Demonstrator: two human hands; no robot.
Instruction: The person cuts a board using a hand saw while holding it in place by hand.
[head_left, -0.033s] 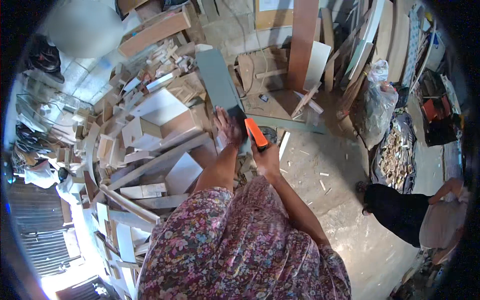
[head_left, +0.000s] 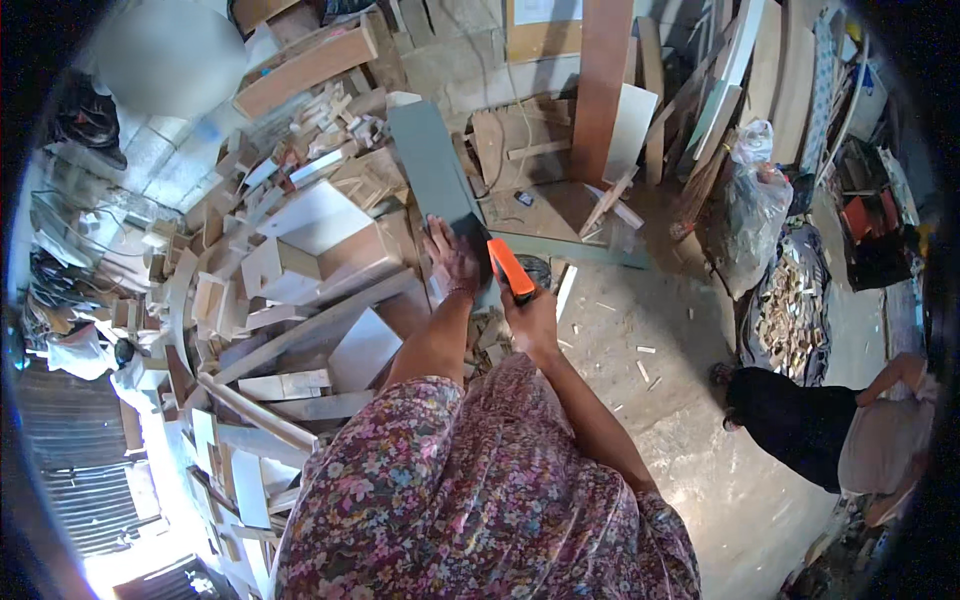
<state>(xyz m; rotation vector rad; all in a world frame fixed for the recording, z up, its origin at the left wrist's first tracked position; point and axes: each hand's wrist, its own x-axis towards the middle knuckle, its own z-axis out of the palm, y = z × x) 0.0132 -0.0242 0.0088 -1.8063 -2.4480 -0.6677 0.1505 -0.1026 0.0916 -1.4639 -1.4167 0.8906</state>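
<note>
My left hand [head_left: 453,258] lies flat on a long grey-green board [head_left: 428,145], its fingers stretched out. Wrapped around the lower end of an orange-and-black handle is my right hand [head_left: 532,318]. The handle belongs to what looks like a handsaw [head_left: 510,268]. A dark area, which may be its blade, lies over the board just beside my left hand; its edge and teeth cannot be made out. The board stretches away from me, and its near end is partly hidden by my hands.
Wood offcuts [head_left: 300,215] are heaped at the left. Tall planks [head_left: 602,90] lean on the back wall. A clear plastic bag [head_left: 755,200] stands at the right, near a dark sack of wood scraps [head_left: 795,310]. Another person [head_left: 800,425] is at the lower right.
</note>
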